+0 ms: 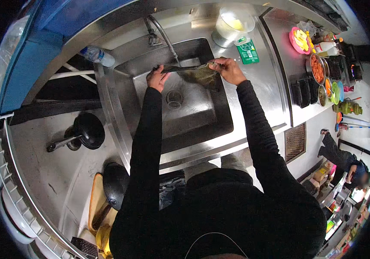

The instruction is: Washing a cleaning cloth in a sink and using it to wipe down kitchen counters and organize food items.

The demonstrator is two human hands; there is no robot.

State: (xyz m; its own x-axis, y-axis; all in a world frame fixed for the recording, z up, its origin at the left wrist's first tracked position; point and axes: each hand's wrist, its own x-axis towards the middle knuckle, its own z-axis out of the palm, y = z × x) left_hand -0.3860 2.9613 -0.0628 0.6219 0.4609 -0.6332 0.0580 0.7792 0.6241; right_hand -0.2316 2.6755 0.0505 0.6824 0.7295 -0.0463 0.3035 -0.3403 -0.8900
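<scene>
My left hand [156, 79] and my right hand [230, 71] hold a limp, dark greenish-brown sheet [201, 76] stretched between them over a stainless steel sink [188, 119]. Whether it is cloth or leaf I cannot tell. Its left end is at my left fingers, and my right thumb and fingers pinch the other end. A flexible metal faucet spout [164, 32] ends just above the sheet's upper edge. Below the hands, a round drain [174, 99] shows in the basin floor.
A translucent plastic container [235, 20] and a green packet [248, 51] with writing stand right of the sink. A plastic bottle [97, 55] lies at its left corner. Food bowls [317, 68] line the right counter. A black pan [89, 131] hangs left. A person [343, 158] stands far right.
</scene>
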